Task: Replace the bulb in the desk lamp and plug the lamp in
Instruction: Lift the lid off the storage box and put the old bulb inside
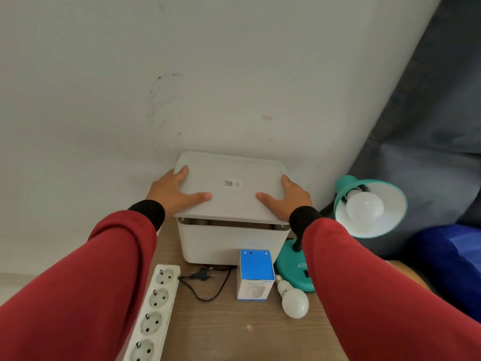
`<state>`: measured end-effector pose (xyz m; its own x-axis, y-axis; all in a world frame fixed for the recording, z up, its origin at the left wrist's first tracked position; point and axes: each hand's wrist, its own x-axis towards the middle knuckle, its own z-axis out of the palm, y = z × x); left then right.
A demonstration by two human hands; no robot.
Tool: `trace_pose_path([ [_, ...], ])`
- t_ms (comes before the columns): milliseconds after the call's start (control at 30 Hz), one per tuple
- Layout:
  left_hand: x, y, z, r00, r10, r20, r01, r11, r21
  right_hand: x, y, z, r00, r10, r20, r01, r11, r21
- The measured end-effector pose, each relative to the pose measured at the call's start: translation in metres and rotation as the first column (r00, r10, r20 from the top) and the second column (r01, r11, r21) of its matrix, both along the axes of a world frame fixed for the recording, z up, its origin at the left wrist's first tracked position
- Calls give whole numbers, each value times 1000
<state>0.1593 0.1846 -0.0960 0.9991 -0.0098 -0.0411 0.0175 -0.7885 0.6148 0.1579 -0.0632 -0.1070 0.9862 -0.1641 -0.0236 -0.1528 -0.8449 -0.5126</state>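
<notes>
**Two hands on the lid, lamp waiting at the right**

Two red sleeves reach forward over the table [234, 332]. Nearest, the power strip [153, 311] lies at the left edge, with the lamp's plug [201, 275] loose just beside it, not yet in a socket. A blue-topped bulb box [256, 274] stands in the middle, and a loose bulb [292, 299] lies touching the lamp base [294, 272].

Farther back, the left hand [175, 192] and right hand [286, 198] clasp opposite sides of the lid [231, 186] of a white bin [226, 243], thumbs on top, fingers curled round the edges. The lid sits tilted, its front edge raised above the rim.

To do this well, I judge both hands should move the lid level and together, keeping the right elbow away from the lamp shade [372, 207], which already holds a bulb [364, 207].
</notes>
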Motion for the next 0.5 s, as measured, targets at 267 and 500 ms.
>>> trace_pose_path([
  [267,-89,2,18,1000,10,-1,-10,1000,2,-90,8,24,1000,6,12,-6,1000,7],
  [500,-202,-4,-10,999,8,-41,-9,1000,-29,-206,6,-1,999,-18,-36,18,1000,15],
])
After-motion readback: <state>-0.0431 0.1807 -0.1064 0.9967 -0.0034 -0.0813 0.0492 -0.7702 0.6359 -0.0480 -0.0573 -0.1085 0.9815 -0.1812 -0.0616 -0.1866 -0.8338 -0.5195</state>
